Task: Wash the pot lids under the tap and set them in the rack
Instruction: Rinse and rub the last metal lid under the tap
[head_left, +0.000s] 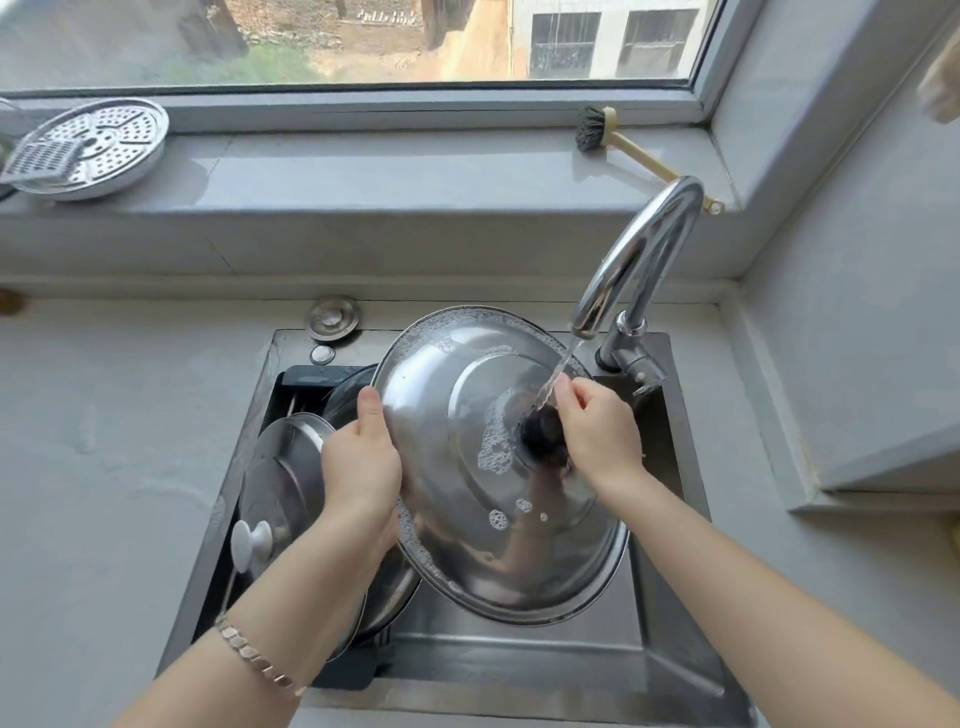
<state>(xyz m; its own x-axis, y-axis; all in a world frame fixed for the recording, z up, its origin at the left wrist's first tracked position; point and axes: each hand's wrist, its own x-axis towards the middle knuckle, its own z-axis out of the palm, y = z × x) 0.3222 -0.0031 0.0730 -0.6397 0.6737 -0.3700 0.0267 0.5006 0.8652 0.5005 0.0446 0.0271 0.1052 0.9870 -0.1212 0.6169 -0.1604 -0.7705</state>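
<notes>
The big lid (467, 415) is in the middle of the frame, held up over the sink (675, 649). It is tipped so its domed top faces the person and its far edge lifts toward the tap (639, 260). That slant looks deliberate to me. The stream of water (558, 371) lands right by the black knob (543, 436) at the centre, so it can sheet down the dome and carry the suds off the low edge into the basin rather than onto the counter. Foam clings beside the knob and round the rim, so I'd judge the rinse only partly done.

The left hand (363, 457) clamps the lid's left rim, thumb on top and fingers tucked behind (hidden from here). That grip takes the weight and sets the angle. The right hand (597, 431) has its fingers curled round the knob, right under the water; whether it is rubbing or just holding, I cannot tell.

At the lower left of the sink a smaller lid (280, 483) with a white knob (252, 540) stands on edge in the dark rack (306, 376), upright presumably so it drains. I take it that one is finished and the big one will go beside it.

On the windowsill at the upper left lie a perforated steamer plate (104, 140) and a grater (41, 161). A brush (592, 130) rests on the sill at the upper right, above the tap's arch.
</notes>
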